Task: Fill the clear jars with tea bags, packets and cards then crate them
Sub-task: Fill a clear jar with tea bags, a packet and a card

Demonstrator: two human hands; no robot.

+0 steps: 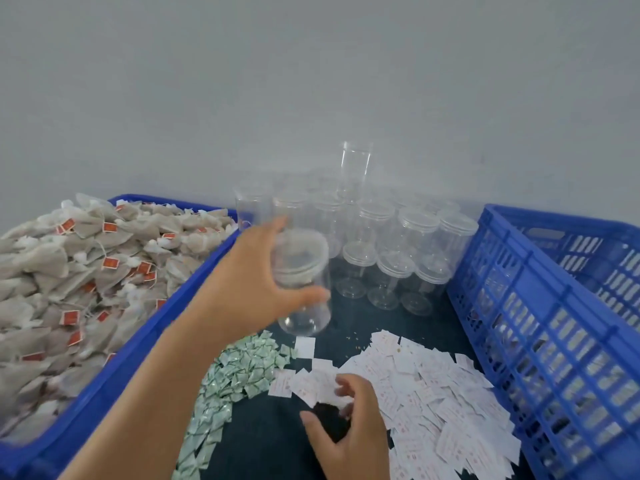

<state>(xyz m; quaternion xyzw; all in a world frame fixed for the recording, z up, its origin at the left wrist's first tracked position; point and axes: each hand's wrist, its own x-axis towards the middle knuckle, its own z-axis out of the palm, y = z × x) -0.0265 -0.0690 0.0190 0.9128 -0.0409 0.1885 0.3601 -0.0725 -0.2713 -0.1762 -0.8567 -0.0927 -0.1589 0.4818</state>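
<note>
Right hand [346, 424] up front is curled over the white cards [436, 393], pinching one I think (blurry), green packets [235, 372] beside them, and the left hand [249, 282] grips a tilted clear jar [301, 258] above the table [266, 431], with empty jars [381, 265] standing behind.

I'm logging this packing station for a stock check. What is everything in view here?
tea bags: large heap, beige with red tags, filling the left crate
left crate: one, blue, left side
right crate: one, blue lattice, right side
standing jars: more than ten, clear, back of the table, one raised above the rest
held jar: one, clear, lifted in front of the cluster
packets: pile, green and white, front centre
cards: pile, white, front right
table: one, dark, between the crates
wall: grey, behind
left hand: grips the held jar
right hand: fingers curled on the cards
</note>
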